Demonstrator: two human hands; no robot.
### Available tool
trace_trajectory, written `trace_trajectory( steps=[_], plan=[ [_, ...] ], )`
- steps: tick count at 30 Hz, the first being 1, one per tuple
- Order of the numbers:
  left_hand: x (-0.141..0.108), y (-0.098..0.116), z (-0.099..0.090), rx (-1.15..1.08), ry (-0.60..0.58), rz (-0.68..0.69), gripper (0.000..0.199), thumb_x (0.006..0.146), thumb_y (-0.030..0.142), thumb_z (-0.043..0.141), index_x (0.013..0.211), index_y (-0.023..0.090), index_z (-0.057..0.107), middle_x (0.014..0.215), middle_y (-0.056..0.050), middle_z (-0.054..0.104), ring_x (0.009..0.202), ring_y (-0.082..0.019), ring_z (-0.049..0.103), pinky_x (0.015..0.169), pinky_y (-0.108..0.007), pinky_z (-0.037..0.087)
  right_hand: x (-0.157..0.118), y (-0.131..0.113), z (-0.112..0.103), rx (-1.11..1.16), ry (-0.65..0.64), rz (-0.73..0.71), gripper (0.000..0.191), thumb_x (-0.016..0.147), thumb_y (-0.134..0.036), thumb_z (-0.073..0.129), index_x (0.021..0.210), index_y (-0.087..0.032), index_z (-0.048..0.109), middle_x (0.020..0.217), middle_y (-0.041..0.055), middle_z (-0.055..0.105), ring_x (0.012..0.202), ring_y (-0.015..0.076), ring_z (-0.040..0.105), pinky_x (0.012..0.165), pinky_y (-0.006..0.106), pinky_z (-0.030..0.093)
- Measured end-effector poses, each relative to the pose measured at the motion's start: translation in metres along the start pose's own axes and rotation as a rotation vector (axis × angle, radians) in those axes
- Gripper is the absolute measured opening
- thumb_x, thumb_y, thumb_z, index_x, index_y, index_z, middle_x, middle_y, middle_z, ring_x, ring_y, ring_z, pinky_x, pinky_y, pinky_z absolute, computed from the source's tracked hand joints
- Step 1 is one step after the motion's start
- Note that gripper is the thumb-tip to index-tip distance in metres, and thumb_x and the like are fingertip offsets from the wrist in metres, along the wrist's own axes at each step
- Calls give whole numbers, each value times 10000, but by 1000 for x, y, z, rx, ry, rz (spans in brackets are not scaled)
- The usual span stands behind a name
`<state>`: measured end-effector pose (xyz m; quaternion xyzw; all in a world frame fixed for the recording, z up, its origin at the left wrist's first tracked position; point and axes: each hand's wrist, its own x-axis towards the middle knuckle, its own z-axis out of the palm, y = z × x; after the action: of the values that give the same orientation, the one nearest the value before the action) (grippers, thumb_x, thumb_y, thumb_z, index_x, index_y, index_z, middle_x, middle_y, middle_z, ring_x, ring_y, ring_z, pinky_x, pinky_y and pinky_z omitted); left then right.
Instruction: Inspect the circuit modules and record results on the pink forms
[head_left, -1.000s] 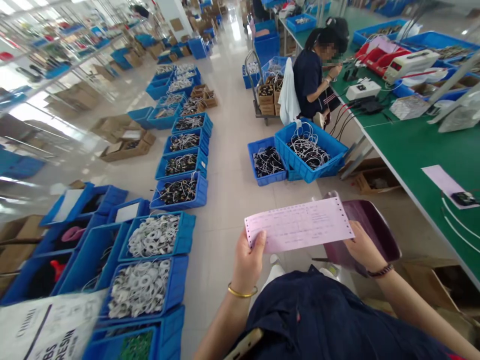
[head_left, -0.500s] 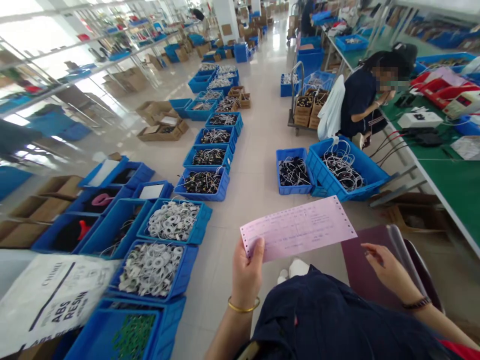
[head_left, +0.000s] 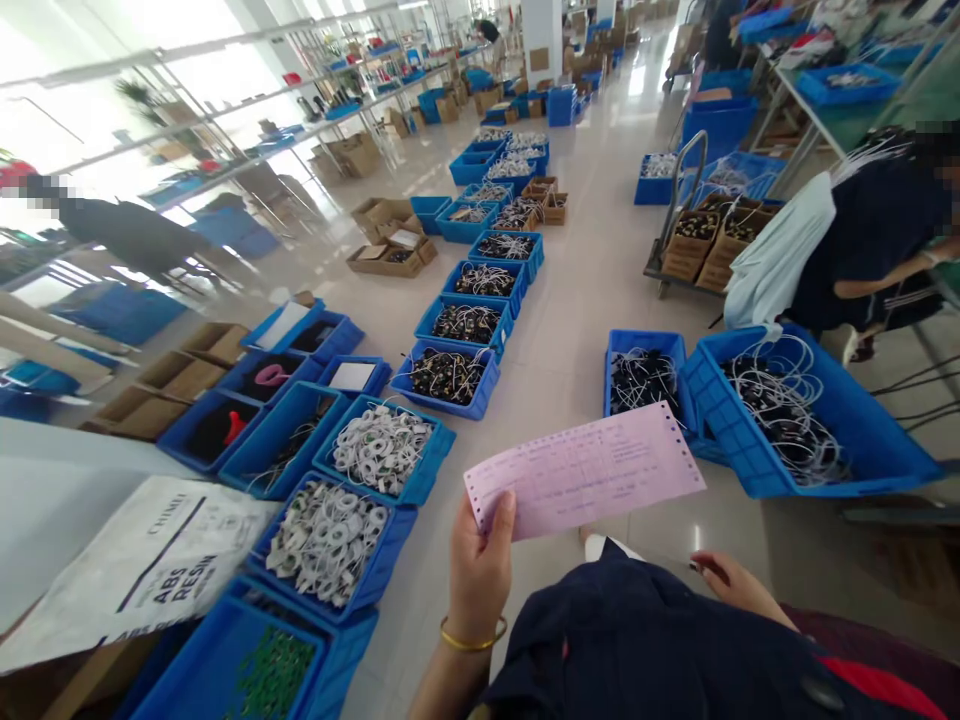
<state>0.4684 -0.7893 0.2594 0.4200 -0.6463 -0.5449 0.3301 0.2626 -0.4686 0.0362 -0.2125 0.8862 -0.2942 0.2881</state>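
A pink printed paper slip (head_left: 585,472) with punched holes along its short edges is held out in front of me. My left hand (head_left: 484,555) is closed on its left end, thumb on top, a gold bangle at the wrist. Low on the right, beside my dark clothing, my right hand (head_left: 735,585) hangs apart from the paper. Its visible fingers are loosely stretched out; the rest of the hand is partly hidden, and a small dark spot shows near the fingertips.
Blue bins of white cable coils (head_left: 330,540) and dark cabled parts (head_left: 442,378) line the left. A large blue bin (head_left: 810,410) stands right, near a seated person (head_left: 870,230). A trolley (head_left: 667,270) carries cartons. A white resin bag (head_left: 157,560) lies at left.
The view has swung left, so the bins and seated person sit farther right. My left hand still holds the paper. My right hand has dropped lower beside my body.
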Motion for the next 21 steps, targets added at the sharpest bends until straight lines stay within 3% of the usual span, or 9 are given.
trace_trajectory(
  steps=[7, 12, 16, 21],
  plan=[
    [104, 23, 32, 32, 22, -5, 546, 876, 610, 704, 1160, 145, 724, 1127, -142, 774, 1079, -307, 725, 942, -385, 592, 117, -55, -31, 146, -69, 37, 356, 696, -435, 467, 872, -235, 703, 853, 100, 798, 857, 294, 776, 819, 413, 625],
    [173, 27, 53, 41, 40, 10, 535, 882, 605, 703, 1159, 148, 729, 1133, -141, 769, 1080, -307, 716, 957, -397, 581, 205, -103, -57, 164, -65, -6, 341, 756, -391, 481, 947, -222, 707, 893, 91, 789, 891, 286, 762, 876, 425, 601],
    [240, 22, 69, 36, 26, 22, 537, 885, 613, 691, 1146, 145, 731, 1118, -142, 774, 1058, -303, 724, 925, -387, 593, 287, -145, -59, 160, -52, -36, 296, 833, -323, 499, 991, -205, 720, 936, 86, 779, 927, 253, 744, 923, 396, 579],
    [347, 11, 89, 27, -23, 17, 544, 893, 614, 678, 1167, 146, 724, 1132, -143, 772, 1078, -304, 722, 933, -382, 593, 383, -184, -53, 127, -27, 35, 130, 940, -246, 619, 987, -162, 706, 897, 42, 750, 867, 189, 726, 885, 387, 587]
  ],
)
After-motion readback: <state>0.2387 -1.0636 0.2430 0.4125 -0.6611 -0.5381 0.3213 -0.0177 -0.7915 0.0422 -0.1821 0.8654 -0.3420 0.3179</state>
